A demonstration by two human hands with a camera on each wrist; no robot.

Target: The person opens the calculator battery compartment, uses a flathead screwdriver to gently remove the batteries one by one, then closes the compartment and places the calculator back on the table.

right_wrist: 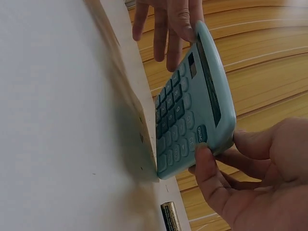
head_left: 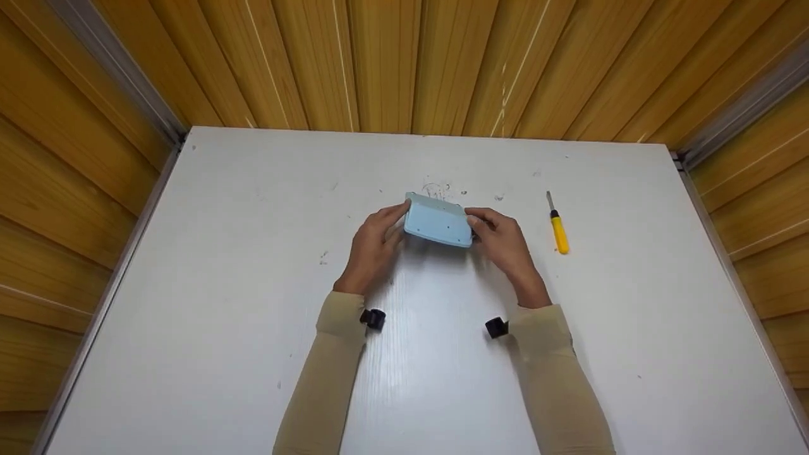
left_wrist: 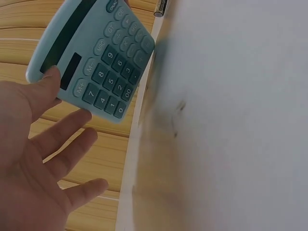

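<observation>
A light blue calculator (head_left: 436, 221) is held tilted above the white table, its back with small screw holes facing up in the head view. Its keys and dark display strip show in the left wrist view, on the calculator's front (left_wrist: 103, 62). My left hand (head_left: 373, 246) pinches one side near the display end, thumb on the edge, other fingers spread loose. On the opposite side my right hand (head_left: 505, 243) grips the corner by the ON/AC key, a fingertip on the front face in the right wrist view.
A screwdriver (head_left: 559, 232) with a yellow handle lies on the table (head_left: 253, 253) right of the hands. A gold-and-black battery (right_wrist: 170, 216) lies beneath the calculator's right side. Wood-patterned walls (head_left: 379, 63) stand behind and at both sides.
</observation>
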